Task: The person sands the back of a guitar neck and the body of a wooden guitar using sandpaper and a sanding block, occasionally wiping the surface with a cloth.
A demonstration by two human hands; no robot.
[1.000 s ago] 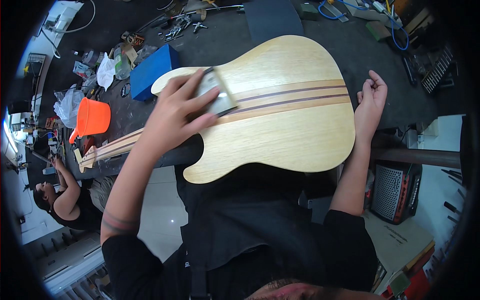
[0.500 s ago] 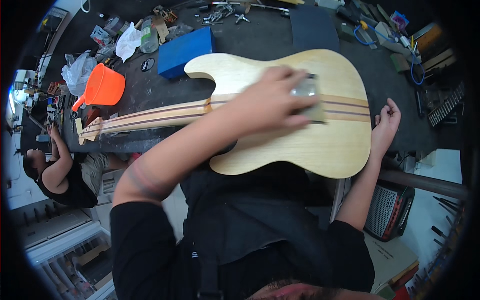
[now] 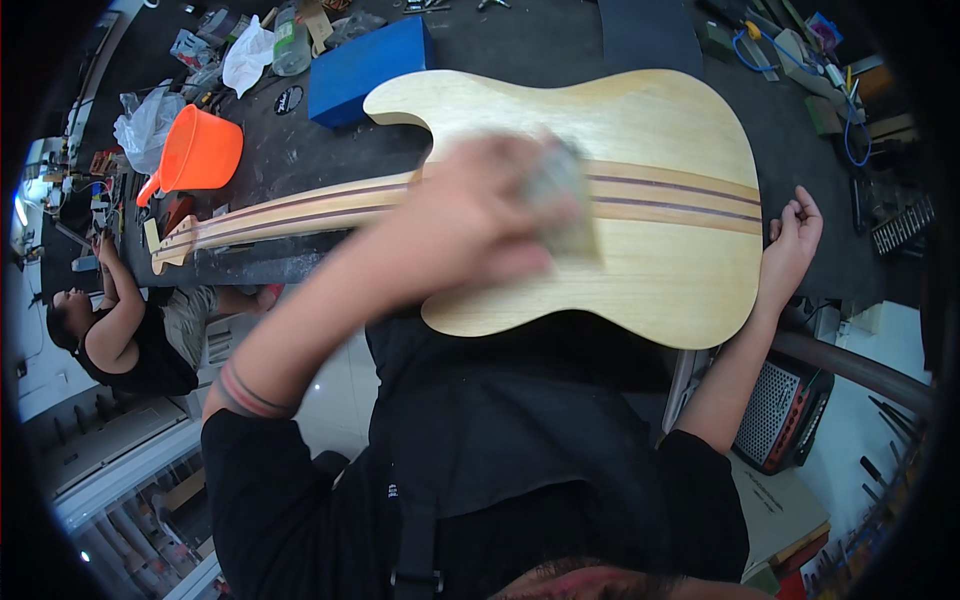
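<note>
An unfinished electric guitar (image 3: 650, 280), pale wood with darker stripes down its middle, lies back up across the bench, its neck pointing left. My left hand (image 3: 475, 215), smeared by motion, is closed around a sanding block (image 3: 565, 205) on the middle of the body. The block is blurred; a greenish sheet shows at its edge. Beside the body's right end rests my right hand (image 3: 792, 240), its fingers loosely curled and apart, with nothing seen in it. The right wrist lies close against the guitar's rim.
A blue block (image 3: 368, 70) stands behind the guitar's upper horn. An orange dipper (image 3: 205, 150) sits left of it, near plastic bags (image 3: 150, 130) and a bottle (image 3: 291, 45). Tools and a blue cable (image 3: 858, 140) lie at far right. Another person (image 3: 130, 340) sits at far left.
My left hand has slid the sanding block leftward along the guitar's back. The guitar sits slightly higher in view. My right hand stays beside the body's right end.
</note>
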